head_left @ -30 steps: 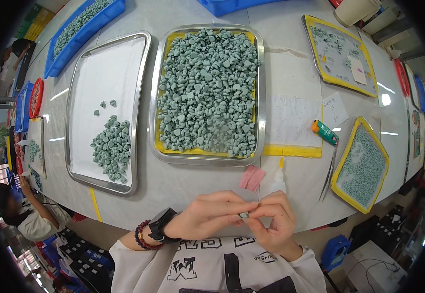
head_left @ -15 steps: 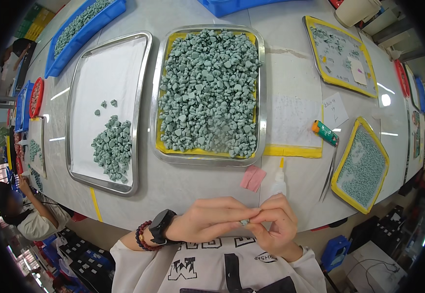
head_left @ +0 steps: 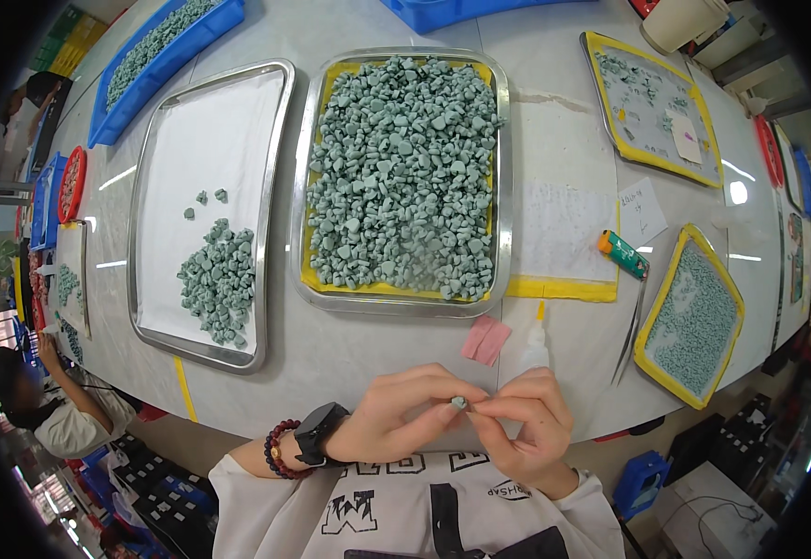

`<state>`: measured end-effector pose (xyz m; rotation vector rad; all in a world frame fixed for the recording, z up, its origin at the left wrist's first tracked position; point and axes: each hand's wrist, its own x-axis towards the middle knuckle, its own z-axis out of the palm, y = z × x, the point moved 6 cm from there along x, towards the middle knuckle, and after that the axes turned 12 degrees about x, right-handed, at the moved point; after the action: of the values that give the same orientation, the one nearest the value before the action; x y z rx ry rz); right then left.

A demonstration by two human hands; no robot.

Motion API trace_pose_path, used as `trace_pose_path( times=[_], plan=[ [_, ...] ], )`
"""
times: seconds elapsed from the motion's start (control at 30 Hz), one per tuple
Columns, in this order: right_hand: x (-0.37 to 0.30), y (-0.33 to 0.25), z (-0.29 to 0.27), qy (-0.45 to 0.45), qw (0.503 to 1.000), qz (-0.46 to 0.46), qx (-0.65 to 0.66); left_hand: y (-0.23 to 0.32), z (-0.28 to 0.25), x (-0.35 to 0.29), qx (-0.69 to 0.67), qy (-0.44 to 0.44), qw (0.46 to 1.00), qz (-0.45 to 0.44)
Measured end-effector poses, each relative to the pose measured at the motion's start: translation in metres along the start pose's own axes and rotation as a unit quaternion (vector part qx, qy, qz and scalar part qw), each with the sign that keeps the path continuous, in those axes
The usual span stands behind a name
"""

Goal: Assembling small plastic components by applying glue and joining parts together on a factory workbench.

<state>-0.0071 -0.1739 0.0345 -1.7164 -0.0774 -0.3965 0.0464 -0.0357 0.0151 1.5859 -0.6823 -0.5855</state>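
My left hand (head_left: 410,408) is closed in a pinch on a small grey-green piece (head_left: 458,403) that shows between thumb and fingertips. Against its fingertips my right hand (head_left: 533,417) is also pinched; whatever lies between that thumb and forefinger is too small to make out. Both hands hang in front of my chest at the table's near edge. Just beyond the right hand stands a white squeeze bottle (head_left: 537,347) with a yellow tip, and a folded pink cloth (head_left: 486,339) lies to its left.
Beyond my hands, a metal tray (head_left: 307,296) is heaped with grey-green pieces. A white-lined tray (head_left: 182,140) at left holds a smaller pile. Right lie a green-orange lighter (head_left: 621,253), tweezers (head_left: 631,331) and a yellow-edged tray (head_left: 689,321). Someone (head_left: 61,405) sits far left.
My left fingers have shifted and parted a little, so the small grey-green piece shows more fully at the thumb tip. The right hand stays close against it, still pinched.
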Motion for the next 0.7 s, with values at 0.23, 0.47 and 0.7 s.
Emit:
trace_pose_path(
  times=[0.23,0.47,0.7],
  plan=[
    [0.004,-0.002,0.001,-0.016,0.999,-0.019,-0.021,0.0,0.001,0.003,0.021,-0.001,1.0,0.004],
    [0.006,-0.005,-0.001,-0.017,0.998,-0.033,-0.058,-0.001,0.001,0.004,0.016,-0.015,1.0,0.0],
    [0.007,-0.007,-0.002,-0.015,0.997,-0.034,-0.065,-0.011,0.005,0.001,-0.065,-0.021,0.996,-0.056]
  ],
)
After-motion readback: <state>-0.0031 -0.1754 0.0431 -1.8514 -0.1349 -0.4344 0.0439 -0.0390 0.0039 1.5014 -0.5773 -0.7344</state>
